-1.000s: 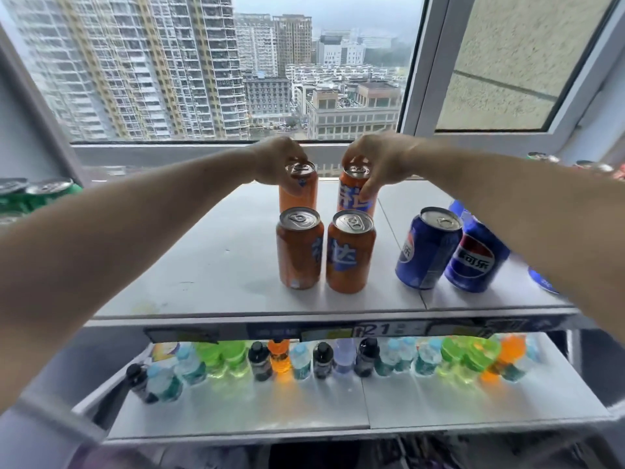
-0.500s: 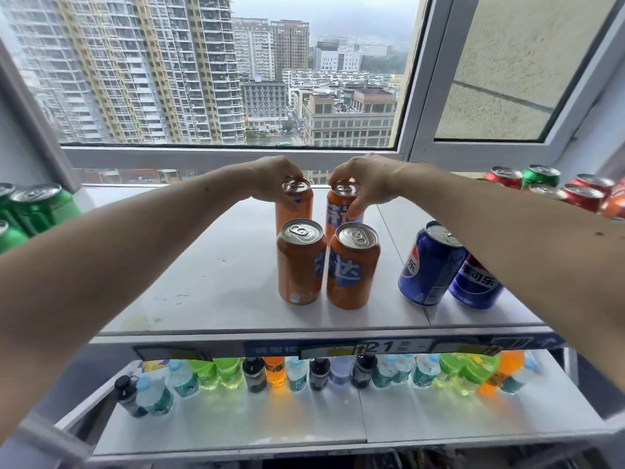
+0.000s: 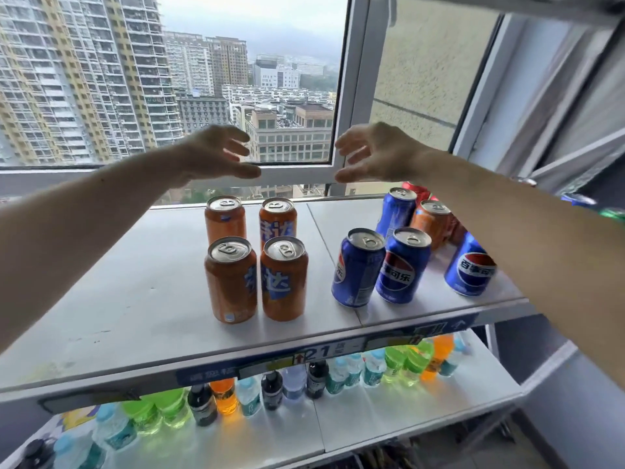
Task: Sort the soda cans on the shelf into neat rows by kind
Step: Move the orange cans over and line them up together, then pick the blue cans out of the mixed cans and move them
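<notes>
Several orange cans stand upright in a square on the white shelf: two in front and two behind. To their right two blue cans stand side by side. More blue cans, an orange can and a red can cluster at the right, partly hidden by my right arm. My left hand and my right hand hover above the rear orange cans with fingers spread, holding nothing.
A window frame rises just behind the shelf's far edge. The lower shelf carries a row of small drink bottles in several colours. A blue price strip runs along the upper shelf's front edge.
Both hands have let go of the two rear orange cans and lifted above them with fingers spread. The view has shifted, revealing more cans at the right.
</notes>
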The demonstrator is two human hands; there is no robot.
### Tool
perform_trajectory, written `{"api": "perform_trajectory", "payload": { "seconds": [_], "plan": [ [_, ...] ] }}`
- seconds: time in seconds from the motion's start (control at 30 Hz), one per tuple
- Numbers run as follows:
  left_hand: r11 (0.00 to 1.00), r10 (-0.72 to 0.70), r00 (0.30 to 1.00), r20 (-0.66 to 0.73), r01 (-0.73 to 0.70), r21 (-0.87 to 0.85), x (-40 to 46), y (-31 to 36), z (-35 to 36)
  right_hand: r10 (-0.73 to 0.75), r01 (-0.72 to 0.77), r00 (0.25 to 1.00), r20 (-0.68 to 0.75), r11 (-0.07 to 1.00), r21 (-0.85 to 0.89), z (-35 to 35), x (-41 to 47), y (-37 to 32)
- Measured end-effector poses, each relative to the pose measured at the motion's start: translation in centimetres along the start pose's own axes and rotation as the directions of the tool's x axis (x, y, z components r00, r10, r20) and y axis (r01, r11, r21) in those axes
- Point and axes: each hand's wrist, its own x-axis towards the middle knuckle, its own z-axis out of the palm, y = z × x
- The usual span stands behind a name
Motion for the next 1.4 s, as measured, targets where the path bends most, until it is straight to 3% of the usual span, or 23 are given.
{"api": "perform_trajectory", "payload": {
  "seconds": [0.17, 0.3, 0.47, 0.67, 0.77, 0.87, 1.0, 1.17, 1.4],
  "plan": [
    [0.976, 0.157, 0.987, -0.018, -0.158, -0.147, 2.6, 6.8, 2.8, 0.213, -0.145, 0.952, -0.222, 0.947, 0.286, -7.0, -4.2, 6.0],
    [0.966, 0.211, 0.976, 0.057, -0.2, -0.163, 5.9, 10.6, 7.7, 0.32, -0.232, 0.914, -0.251, 0.917, 0.325, -9.0, -6.2, 10.8],
    [0.976, 0.197, 0.966, 0.169, -0.177, -0.128, 9.8, 12.6, 13.7, 0.296, -0.243, 0.939, -0.175, 0.932, 0.269, -8.9, -7.6, 15.6],
    [0.996, 0.085, 0.944, 0.319, -0.084, -0.016, 13.1, 11.8, 19.2, 0.241, -0.243, 0.97, 0.034, 0.946, 0.213, -7.8, -10.5, 18.2],
    [0.998, 0.054, 0.931, 0.361, -0.045, -0.035, 13.7, 11.4, 21.0, 0.262, -0.255, 0.965, -0.002, 0.941, 0.224, -6.1, -12.3, 18.8],
    [0.997, 0.066, 0.935, 0.349, -0.072, 0.006, 13.9, 10.8, 22.5, 0.298, -0.271, 0.951, -0.088, 0.934, 0.233, -3.6, -13.8, 19.1],
    [0.993, 0.108, 0.95, 0.293, -0.117, 0.012, 13.9, 10.6, 23.7, 0.298, -0.288, 0.938, -0.179, 0.954, 0.077, -1.9, -14.2, 18.6],
    [0.999, 0.052, 0.957, 0.286, -0.053, -0.003, 14.1, 10.6, 23.5, 0.278, -0.295, 0.954, -0.114, 0.938, -0.183, -1.8, -13.9, 17.7],
    [0.999, 0.027, 0.969, 0.244, -0.016, -0.047, 13.1, 10.0, 19.7, 0.304, -0.315, 0.949, -0.084, 0.929, -0.196, -2.3, -13.6, 16.0]
  ]
}}
